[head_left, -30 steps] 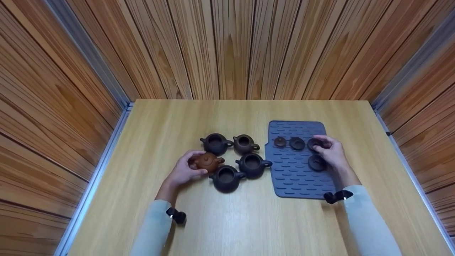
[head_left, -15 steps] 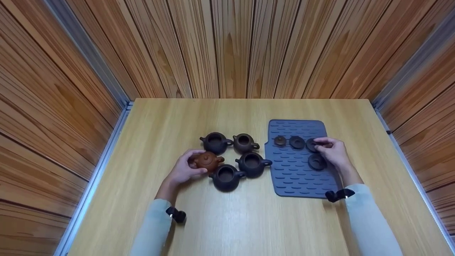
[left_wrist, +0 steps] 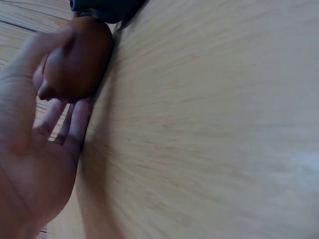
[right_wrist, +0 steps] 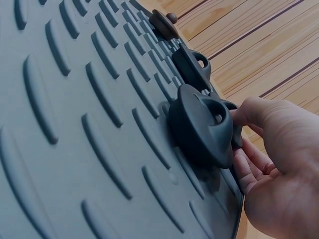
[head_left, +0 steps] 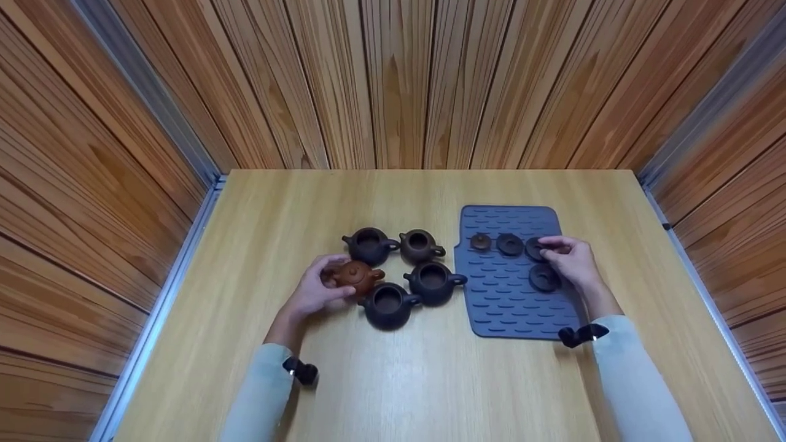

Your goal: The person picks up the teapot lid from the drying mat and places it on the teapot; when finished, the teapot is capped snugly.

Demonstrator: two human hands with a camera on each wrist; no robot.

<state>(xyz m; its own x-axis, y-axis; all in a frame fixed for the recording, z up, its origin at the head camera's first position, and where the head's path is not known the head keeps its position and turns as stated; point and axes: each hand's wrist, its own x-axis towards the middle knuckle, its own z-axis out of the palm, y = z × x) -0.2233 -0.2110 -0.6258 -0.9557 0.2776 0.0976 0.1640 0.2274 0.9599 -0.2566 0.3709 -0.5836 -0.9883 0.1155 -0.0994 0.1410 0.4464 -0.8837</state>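
Note:
On the left, my left hand (head_left: 312, 290) holds a reddish-brown teapot (head_left: 356, 278), thumb on its near side and fingers behind. Its lid is in place, and in the left wrist view the teapot (left_wrist: 79, 59) stands at the tabletop. My right hand (head_left: 577, 264) pinches a dark teapot lid (head_left: 534, 249) at its right side, low over the mat or on it. In the right wrist view another black lid (right_wrist: 197, 129) partly hides the pinched one. That black lid (head_left: 544, 279) lies just nearer to me, with its loop knob up.
Several dark lidless teapots, among them a near one (head_left: 388, 318) and a far one (head_left: 368, 258), cluster beside the reddish-brown teapot. A grey ridged mat (head_left: 509, 316) lies right, also bearing a black lid (head_left: 509, 245) and a small brown lid (head_left: 481, 242). Wooden walls (head_left: 399, 92) enclose the table.
My right hand's fingers have drawn back from over the lid to its right side, and the lid has slid slightly left. My left hand stays on the teapot. The head view shifted a little.

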